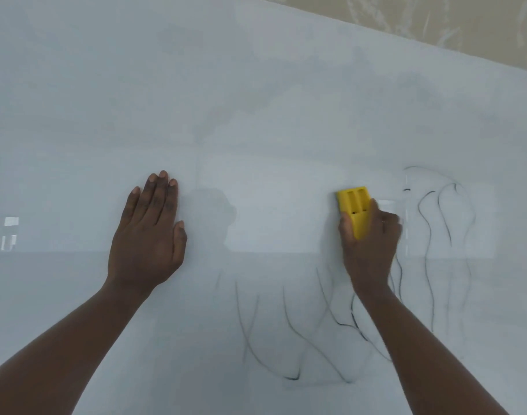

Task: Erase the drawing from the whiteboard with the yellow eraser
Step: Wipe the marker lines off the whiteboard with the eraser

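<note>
Mid-erase: right hand (368,235) grips yellow eraser (354,209) against whiteboard (256,100), left hand (149,232) flat, fingers spread. Drawing (445,223) lines remain right and below; next likely sweep there.

Head view, close, facing whiteboard (256,85), angled down.

It is hard to tell what sort of place this is. A big whiteboard (256,115) fills almost the whole picture, like in a classroom or an office. In the upper right corner there is a tan wall (436,16) with pale swirly patterns, like wallpaper in a home.
</note>
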{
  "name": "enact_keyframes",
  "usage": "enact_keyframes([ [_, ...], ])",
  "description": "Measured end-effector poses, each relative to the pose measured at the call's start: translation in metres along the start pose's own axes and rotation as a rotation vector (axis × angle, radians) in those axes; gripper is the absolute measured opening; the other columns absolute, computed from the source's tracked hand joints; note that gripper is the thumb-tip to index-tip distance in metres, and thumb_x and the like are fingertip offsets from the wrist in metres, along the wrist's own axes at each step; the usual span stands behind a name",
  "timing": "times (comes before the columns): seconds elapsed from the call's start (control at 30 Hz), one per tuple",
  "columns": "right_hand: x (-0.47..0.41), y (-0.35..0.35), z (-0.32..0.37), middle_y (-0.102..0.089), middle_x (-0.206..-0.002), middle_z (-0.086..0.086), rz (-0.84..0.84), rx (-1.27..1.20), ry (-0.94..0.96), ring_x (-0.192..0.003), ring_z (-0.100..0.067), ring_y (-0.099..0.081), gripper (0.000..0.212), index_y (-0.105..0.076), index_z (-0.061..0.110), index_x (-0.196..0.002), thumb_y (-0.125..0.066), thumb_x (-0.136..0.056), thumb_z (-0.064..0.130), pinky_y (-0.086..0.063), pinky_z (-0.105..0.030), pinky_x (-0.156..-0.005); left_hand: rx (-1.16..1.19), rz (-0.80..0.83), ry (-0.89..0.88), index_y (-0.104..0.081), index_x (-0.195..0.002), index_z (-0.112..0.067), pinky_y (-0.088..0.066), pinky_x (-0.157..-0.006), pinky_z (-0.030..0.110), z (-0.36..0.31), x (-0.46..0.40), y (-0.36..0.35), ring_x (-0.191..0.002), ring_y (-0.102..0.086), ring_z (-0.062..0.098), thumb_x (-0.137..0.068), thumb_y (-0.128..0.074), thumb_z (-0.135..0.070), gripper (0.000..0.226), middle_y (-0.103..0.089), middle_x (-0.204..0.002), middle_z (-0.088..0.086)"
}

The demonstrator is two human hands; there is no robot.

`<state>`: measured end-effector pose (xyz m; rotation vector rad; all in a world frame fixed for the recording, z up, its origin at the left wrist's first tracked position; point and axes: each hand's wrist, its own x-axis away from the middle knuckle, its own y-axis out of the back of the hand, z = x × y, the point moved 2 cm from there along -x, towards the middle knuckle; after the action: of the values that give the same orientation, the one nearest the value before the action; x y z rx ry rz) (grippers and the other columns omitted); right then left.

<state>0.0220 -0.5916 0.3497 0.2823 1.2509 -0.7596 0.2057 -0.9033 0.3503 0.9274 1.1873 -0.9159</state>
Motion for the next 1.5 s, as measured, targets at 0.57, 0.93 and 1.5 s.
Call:
enact_keyframes([
  [0.57, 0.016, -0.04, 0.136, -0.058, -0.103, -0.019, -0.02, -0.086, 0.029, -0.091, -0.036, -0.052, 0.053, -0.059, 0.002, -0.127, -0.071, -0.087, 0.035, -0.043, -0.041, -0.081, -0.006, -0.002, -0.002, -0.022, -0.155, 0.002, -0.018, -0.127, 0.049, 0.002, 0.0, -0.002, -0.155, -0.017, 0.03, -0.098, -0.031, -0.024, 0.064, -0.023, -0.165, 0.02],
  [0.93, 0.022, -0.028, 0.111, -0.056, -0.107, -0.016, 0.07, -0.02, 0.143, -0.095, -0.034, -0.052, 0.056, -0.054, 0.004, -0.132, -0.067, -0.089, 0.037, -0.049, -0.041, -0.08, 0.017, 0.016, -0.03, -0.025, -0.154, 0.003, -0.022, -0.126, 0.05, 0.005, 0.002, 0.005, -0.154, -0.021, 0.031, -0.097, -0.033, -0.024, 0.064, -0.026, -0.163, 0.021],
  [1.5, 0.108, -0.046, 0.172, -0.058, -0.1, -0.01, 0.018, -0.09, 0.209, -0.086, -0.026, -0.051, 0.055, -0.059, 0.005, -0.126, -0.063, -0.089, 0.045, -0.047, -0.035, -0.077, 0.024, 0.02, -0.039, -0.021, -0.156, 0.0, -0.017, -0.127, 0.05, 0.006, 0.012, 0.001, -0.156, -0.016, 0.03, -0.099, -0.032, -0.023, 0.063, -0.021, -0.165, 0.018],
])
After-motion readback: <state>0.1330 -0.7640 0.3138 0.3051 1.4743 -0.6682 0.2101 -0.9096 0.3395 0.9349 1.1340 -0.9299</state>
